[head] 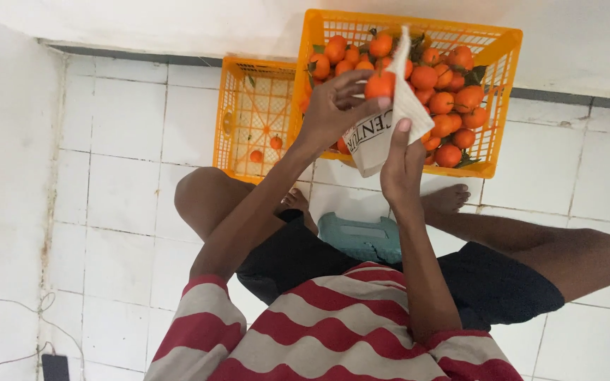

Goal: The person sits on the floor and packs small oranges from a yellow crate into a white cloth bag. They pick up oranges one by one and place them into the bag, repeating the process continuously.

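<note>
My left hand point(332, 107) grips one orange point(379, 86) at the top edge of a white paper bag point(379, 137). My right hand point(404, 168) holds that bag from below, thumb up against its side. Both hands are raised in front of a yellow plastic crate point(504, 51) filled with several oranges point(445, 104) and a few green leaves. The bag hides part of the pile, and I cannot see inside it.
A second yellow crate point(229, 113) stands to the left, holding only a few small oranges point(256, 156). I sit on a white tiled floor point(121, 212) with bare legs apart. A teal object point(361, 238) lies between my knees. A white wall runs behind the crates.
</note>
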